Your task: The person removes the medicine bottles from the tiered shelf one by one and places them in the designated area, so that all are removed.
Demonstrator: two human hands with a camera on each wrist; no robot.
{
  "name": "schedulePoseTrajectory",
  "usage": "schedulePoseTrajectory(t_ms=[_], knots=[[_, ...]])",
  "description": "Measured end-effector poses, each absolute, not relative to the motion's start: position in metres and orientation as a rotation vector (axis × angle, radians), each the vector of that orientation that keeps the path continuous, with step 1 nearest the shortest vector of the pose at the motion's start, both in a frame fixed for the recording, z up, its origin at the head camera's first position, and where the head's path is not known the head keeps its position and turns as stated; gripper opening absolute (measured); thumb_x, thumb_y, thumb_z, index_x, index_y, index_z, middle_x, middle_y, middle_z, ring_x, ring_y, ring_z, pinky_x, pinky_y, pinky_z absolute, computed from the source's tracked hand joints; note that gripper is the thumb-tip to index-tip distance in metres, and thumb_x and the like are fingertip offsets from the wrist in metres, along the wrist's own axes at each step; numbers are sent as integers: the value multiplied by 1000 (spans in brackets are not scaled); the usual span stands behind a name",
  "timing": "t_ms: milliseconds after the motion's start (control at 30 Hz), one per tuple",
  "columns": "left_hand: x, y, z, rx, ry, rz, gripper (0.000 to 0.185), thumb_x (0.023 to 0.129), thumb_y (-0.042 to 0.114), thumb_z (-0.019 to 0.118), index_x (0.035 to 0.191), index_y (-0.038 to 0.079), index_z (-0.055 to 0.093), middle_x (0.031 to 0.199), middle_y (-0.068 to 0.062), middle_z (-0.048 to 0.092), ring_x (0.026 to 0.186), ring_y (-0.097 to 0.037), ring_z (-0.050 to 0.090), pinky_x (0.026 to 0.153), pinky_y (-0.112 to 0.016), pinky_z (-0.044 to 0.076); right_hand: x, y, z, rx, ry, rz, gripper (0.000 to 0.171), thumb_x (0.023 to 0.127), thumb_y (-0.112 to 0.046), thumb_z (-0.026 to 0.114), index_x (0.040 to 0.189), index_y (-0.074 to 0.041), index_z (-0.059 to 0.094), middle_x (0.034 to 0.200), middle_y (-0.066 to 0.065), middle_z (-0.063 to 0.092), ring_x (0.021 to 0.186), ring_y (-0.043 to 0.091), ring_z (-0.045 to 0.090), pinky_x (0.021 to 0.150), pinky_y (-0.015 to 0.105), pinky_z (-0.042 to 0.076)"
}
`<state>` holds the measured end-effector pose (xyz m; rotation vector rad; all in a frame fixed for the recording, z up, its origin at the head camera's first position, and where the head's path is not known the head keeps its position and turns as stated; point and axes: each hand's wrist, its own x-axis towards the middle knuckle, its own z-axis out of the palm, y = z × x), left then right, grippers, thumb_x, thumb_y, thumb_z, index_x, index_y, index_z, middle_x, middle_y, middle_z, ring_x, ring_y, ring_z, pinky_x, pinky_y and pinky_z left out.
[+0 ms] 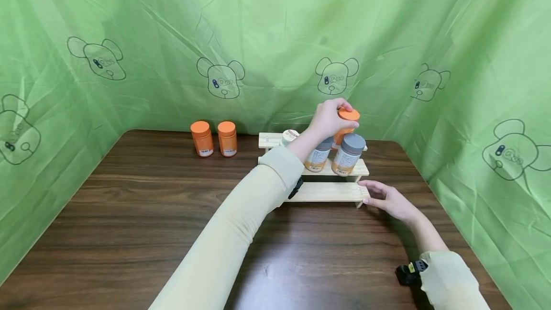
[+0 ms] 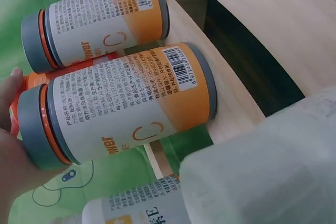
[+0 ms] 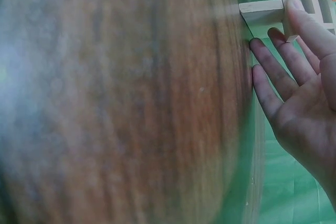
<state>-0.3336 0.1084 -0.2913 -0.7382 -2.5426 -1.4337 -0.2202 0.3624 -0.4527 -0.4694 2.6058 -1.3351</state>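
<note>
A stepped wooden rack (image 1: 327, 191) stands at the back of the table. My left hand (image 1: 329, 117) grips an orange-capped bottle (image 1: 347, 121) from above on the rack's top step. Two grey-capped bottles (image 1: 347, 154) (image 1: 319, 155) stand on the middle step; the left wrist view shows them close up (image 2: 123, 106) (image 2: 100, 22). A white-capped bottle (image 1: 289, 136) stands on the top step at the left. My right hand (image 1: 383, 199) lies open with straight fingers against the right end of the rack's lowest step (image 3: 262, 10).
Two orange-capped bottles (image 1: 202, 138) (image 1: 227, 138) stand side by side on the dark wooden table (image 1: 142, 224) left of the rack. Green cloth with bear drawings (image 1: 258, 37) walls the table on three sides.
</note>
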Motion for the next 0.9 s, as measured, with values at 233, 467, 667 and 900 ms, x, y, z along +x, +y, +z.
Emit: schedulePoseTrajectory(t_ms=[233,467,667,900], knots=[[-338,100,-287,-845,-2518,-1440,36,76,27,80,108,16,66,108,4,67,94,-5,59,80,-12,45,-219,361,-450,-456,2601,-1339,49,89,-24,66,134,-13,50,130,12,57,113,-1,52,90,13,41],[-339,83,-269,-927,-2461,-1496,38,76,22,81,109,14,65,110,3,66,102,-8,61,81,-11,46,-217,361,-451,-453,2596,-1357,48,89,-23,66,134,-13,51,131,13,56,113,-1,53,90,12,40],[-340,66,-254,-952,-2432,-1613,38,77,17,80,111,13,65,111,1,65,101,-10,62,79,-16,49,-217,361,-452,-430,2611,-1335,48,89,-25,66,134,-15,50,132,12,56,114,-1,51,91,11,38],[-338,47,-233,-971,-2433,-1640,37,78,15,78,112,12,64,110,0,64,99,-11,61,80,-22,50,-218,361,-452,-436,2618,-1329,48,89,-25,66,134,-15,50,133,12,55,115,-1,51,91,11,38]])
